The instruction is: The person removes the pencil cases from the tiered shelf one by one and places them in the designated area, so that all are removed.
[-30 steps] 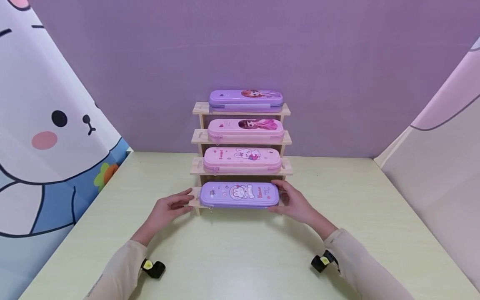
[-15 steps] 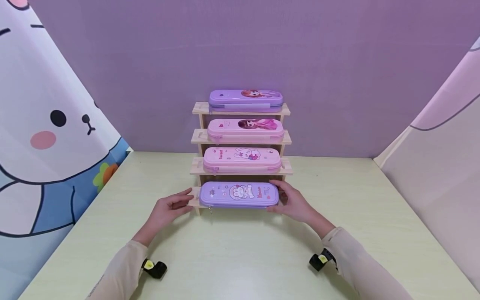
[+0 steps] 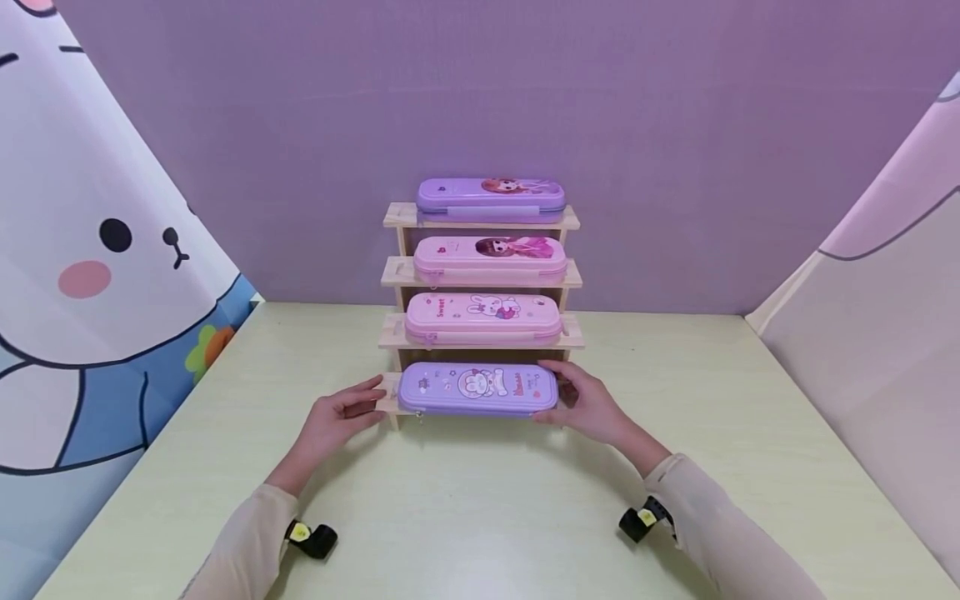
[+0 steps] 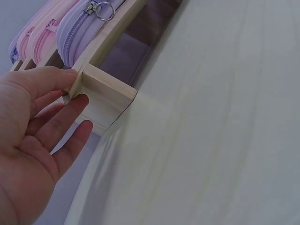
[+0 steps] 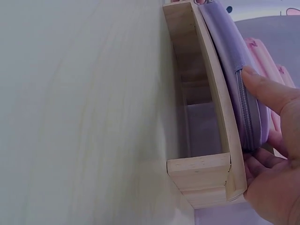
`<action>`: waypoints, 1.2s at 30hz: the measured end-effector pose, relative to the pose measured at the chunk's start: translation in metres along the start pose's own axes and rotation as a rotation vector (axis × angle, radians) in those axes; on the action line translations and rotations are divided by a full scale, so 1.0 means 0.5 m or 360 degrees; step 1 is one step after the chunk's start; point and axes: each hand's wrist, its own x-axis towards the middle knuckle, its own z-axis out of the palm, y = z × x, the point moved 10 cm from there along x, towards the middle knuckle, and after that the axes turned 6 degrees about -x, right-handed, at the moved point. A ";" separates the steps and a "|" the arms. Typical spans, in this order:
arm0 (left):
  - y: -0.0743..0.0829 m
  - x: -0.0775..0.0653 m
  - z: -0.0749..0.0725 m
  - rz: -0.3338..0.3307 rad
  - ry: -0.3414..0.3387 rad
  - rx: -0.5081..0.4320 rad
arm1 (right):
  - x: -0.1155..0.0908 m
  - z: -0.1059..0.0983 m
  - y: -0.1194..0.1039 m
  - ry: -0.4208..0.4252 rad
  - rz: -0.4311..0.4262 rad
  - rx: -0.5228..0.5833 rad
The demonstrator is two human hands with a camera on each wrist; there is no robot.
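Observation:
A purple zip pencil case with a rabbit print lies on the lowest step of a stepped wooden rack. My right hand grips the case's right end, thumb on its front zip side and fingers around the far side. In the right wrist view the thumb presses beside the zipper of the purple case. My left hand pinches the left end of the lowest board. The left wrist view shows the thumb on the board's top edge and fingertips below it, near the case's ring pull.
On the higher steps lie a pink rabbit pencil case, a pink doll-print case and a purple doll-print case. The rack stands on a pale table before a purple wall. Printed cloths hang at both sides.

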 end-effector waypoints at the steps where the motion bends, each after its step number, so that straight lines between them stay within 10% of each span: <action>1: 0.000 0.000 0.000 0.0001 0.0005 0.0007 | 0.000 0.000 0.001 0.0001 0.0004 0.0011; 19: 0.003 0.004 0.000 -0.0046 -0.0005 0.0056 | -0.008 -0.018 0.015 0.0122 0.0074 0.0391; 36: -0.002 0.007 -0.003 -0.0055 -0.0015 0.0038 | -0.058 -0.082 -0.013 0.0340 -0.0208 0.0424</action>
